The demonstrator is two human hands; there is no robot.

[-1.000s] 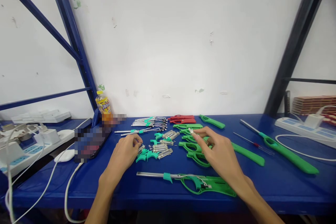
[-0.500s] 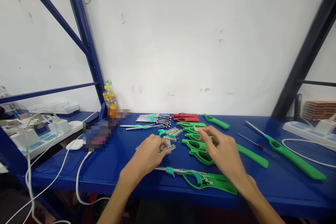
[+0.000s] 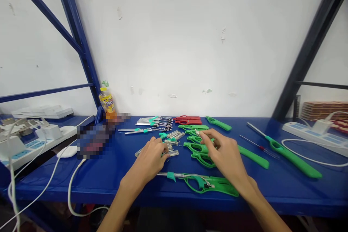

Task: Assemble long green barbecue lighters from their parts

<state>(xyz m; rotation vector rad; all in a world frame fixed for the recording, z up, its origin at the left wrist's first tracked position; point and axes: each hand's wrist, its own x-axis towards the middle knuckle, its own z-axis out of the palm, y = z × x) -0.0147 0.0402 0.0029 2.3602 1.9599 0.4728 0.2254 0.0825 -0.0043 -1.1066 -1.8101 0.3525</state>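
Bare tabletop [image 3: 114, 179] lies open front left, between the white cable [image 3: 68, 192] and the small metal parts [image 3: 174, 136]. A half-built green lighter [image 3: 217, 186] bars the front edge; green shells [image 3: 199, 157] crowd the middle.

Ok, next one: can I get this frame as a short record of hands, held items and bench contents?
setting: blue bench against a white wall
left hand: fingertips on the pile of small clear parts; grip unclear
right hand: pinching a small metal piece above the green shells
nearest edge: half-assembled green lighter
far edge: red shells, metal tubes, bottle
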